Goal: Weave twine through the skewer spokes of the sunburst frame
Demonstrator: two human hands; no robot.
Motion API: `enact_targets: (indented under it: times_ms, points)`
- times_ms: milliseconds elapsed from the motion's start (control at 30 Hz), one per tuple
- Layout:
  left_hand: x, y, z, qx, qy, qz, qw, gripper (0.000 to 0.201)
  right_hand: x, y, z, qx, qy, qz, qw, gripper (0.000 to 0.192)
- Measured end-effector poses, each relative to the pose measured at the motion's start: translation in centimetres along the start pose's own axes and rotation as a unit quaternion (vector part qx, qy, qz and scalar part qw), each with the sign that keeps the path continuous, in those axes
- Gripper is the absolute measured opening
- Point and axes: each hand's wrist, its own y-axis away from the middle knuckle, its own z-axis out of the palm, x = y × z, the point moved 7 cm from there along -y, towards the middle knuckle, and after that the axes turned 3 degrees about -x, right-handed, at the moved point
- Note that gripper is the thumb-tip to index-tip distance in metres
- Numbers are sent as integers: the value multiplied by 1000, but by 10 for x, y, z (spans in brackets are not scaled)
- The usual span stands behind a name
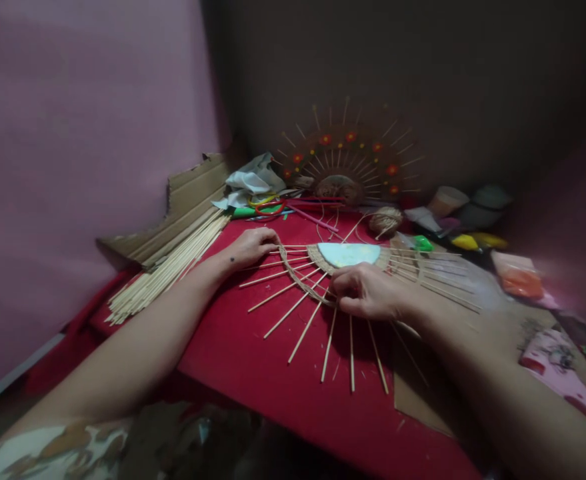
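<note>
A half-round sunburst of thin bamboo sticks (293, 313) lies on a red cloth (233, 360), fanning out from a pale blue half-disc (349, 253) ringed with woven jute cord (300, 277). My left hand (250, 248) rests flat on the sticks at the left end of the fan. My right hand (367, 292) sits at the lower rim of the weave, fingers pinched on the jute cord among the sticks.
A bundle of loose bamboo sticks (167, 270) and cardboard (187, 200) lie at the left by a pink wall. A finished sunburst piece (345, 163) with red dots stands at the back. A jute ball (385, 220), tubes and craft supplies crowd the back and right.
</note>
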Motion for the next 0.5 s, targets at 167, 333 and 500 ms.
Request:
enact_targets:
  times_ms: [167, 333, 500]
  points:
    - [9, 5, -5, 36, 16, 27, 999, 36, -3, -1, 3, 7, 37, -39, 999, 13]
    - [11, 6, -9, 89, -14, -21, 996, 35, -2, -1, 5, 13, 60, -45, 997, 12]
    - [8, 0, -2, 71, -58, -49, 995, 32, -6, 0, 7, 21, 95, -53, 994, 11]
